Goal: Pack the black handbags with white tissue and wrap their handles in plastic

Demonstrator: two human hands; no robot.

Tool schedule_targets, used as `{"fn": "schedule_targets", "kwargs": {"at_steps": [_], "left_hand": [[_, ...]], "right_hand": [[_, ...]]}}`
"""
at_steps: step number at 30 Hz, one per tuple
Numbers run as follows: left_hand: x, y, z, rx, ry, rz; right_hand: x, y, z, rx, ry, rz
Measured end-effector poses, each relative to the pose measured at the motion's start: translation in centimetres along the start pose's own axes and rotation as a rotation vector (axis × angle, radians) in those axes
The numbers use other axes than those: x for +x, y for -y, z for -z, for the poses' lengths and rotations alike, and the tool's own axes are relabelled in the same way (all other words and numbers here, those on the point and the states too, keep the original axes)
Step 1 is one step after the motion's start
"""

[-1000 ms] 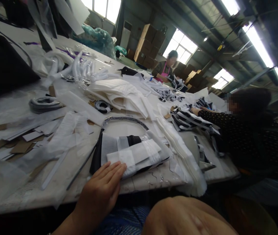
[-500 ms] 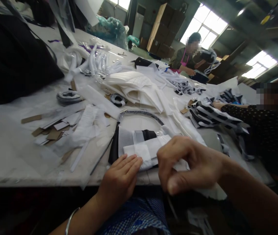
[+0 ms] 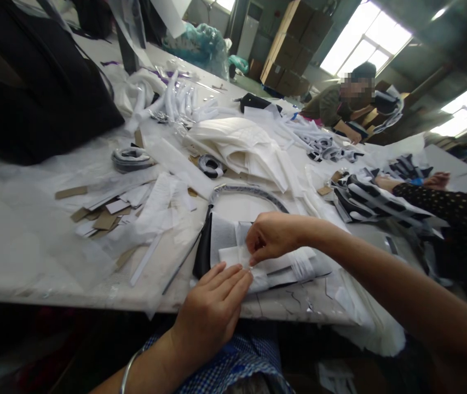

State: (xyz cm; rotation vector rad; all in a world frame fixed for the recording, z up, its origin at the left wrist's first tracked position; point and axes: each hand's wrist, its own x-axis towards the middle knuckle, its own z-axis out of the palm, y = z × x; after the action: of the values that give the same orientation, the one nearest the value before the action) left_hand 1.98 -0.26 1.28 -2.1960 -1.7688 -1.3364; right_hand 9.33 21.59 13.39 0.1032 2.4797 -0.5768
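A black handbag lies flat at the table's front edge, its curved handle wrapped in clear film and pointing away from me. White wrapping sheets cover most of its upper face. My left hand rests on the lower part of these sheets with fingers stretched out. Just above its fingertips, my right hand is closed in a pinch against the wrapping. Whatever its fingers hold, if anything, is too small to make out. My right hand and forearm hide part of the bag.
Cardboard and paper pieces lie to the left, near coiled wrapped straps. White foam sheets are heaped beyond the bag. A large black bag stands at far left. Co-workers work across the table and at right beside wrapped straps.
My right hand has moved left and away from me, from the bag's front right onto the wrapping. My left hand still lies on the sheets. The view has shifted slightly.
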Motion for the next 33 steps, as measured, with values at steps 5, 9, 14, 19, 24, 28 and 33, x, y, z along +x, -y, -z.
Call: {"fn": "schedule_targets", "kwargs": {"at_steps": [5,9,14,19,24,28,33], "left_hand": [[0.1,0.1,0.0,0.017,-0.028,-0.022],[0.0,0.2,-0.1,0.037,-0.058,-0.074],[0.1,0.2,-0.1,0.061,-0.084,-0.063],[0.3,-0.1,0.0,0.075,0.052,-0.058],[0.4,-0.4,0.1,0.065,0.083,-0.031],[0.3,-0.7,0.1,0.049,0.078,0.0],[0.3,-0.8,0.1,0.041,0.096,0.02]], "right_hand": [[1.4,1.0,0.5,-0.182,0.09,-0.019],[2.2,2.3,0.9,-0.349,0.151,-0.114],[3.1,3.3,1.3,-0.431,0.213,-0.167],[4.2,3.5,1.4,-0.453,0.229,-0.211],[5.3,3.0,1.1,-0.422,0.245,-0.213],[5.7,2.2,1.4,-0.451,0.154,-0.214],[5.9,0.7,2.0,-0.444,0.132,-0.326]]}}
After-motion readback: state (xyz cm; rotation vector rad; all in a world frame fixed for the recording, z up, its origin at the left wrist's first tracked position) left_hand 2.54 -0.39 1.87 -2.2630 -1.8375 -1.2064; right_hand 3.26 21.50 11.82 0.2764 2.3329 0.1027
